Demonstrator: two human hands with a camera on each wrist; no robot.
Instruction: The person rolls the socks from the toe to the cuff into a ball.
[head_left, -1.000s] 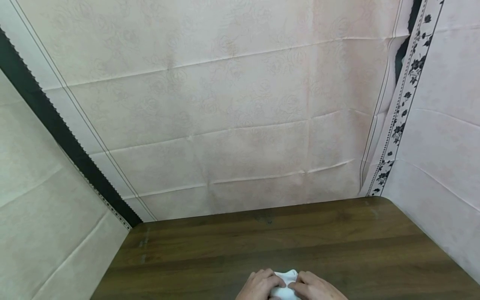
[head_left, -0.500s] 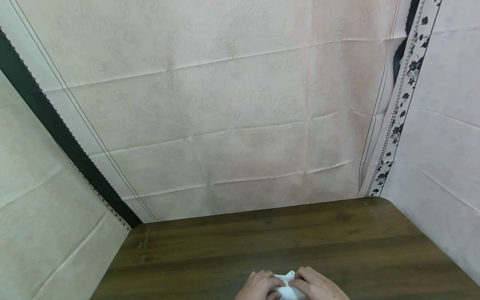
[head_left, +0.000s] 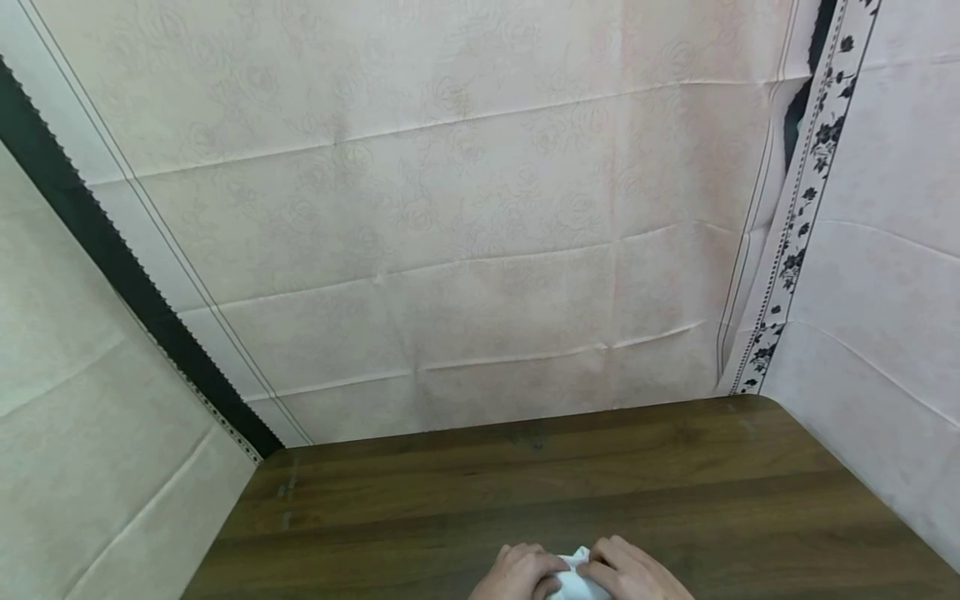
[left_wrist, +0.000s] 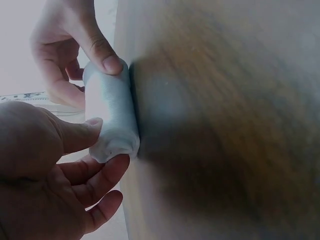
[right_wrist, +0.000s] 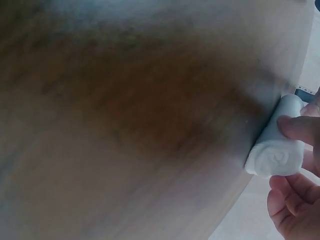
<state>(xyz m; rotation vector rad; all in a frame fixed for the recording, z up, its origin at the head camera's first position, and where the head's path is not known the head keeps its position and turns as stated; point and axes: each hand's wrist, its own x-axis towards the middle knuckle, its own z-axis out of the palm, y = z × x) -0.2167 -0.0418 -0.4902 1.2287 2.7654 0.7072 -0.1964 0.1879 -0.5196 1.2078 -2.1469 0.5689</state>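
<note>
A white, finely ribbed cloth (left_wrist: 111, 107), rolled into a tight cylinder, lies on the wooden table; its exact kind cannot be told. In the left wrist view, my left hand (head_left: 519, 573) grips the near end, thumb on top and fingers curled below. At the opposite end my right hand (head_left: 636, 570) holds the roll, its thumb pressing on the ribbed surface. The right wrist view shows the spiral end of the roll (right_wrist: 276, 157) beside that hand's thumb and fingers. From the head view, only a small part of the cloth (head_left: 577, 586) appears between both hands.
The brown wood-grain table (head_left: 480, 492) reaches back to a pale patterned cloth wall (head_left: 450, 250). Similar cloth panels stand to the left (head_left: 112, 400) and right (head_left: 877, 292). The roll lies near the table's front edge.
Less of the white cloth shows beyond the fingers in the head view than a second ago. Both hands keep their hold and have shifted only slightly.
</note>
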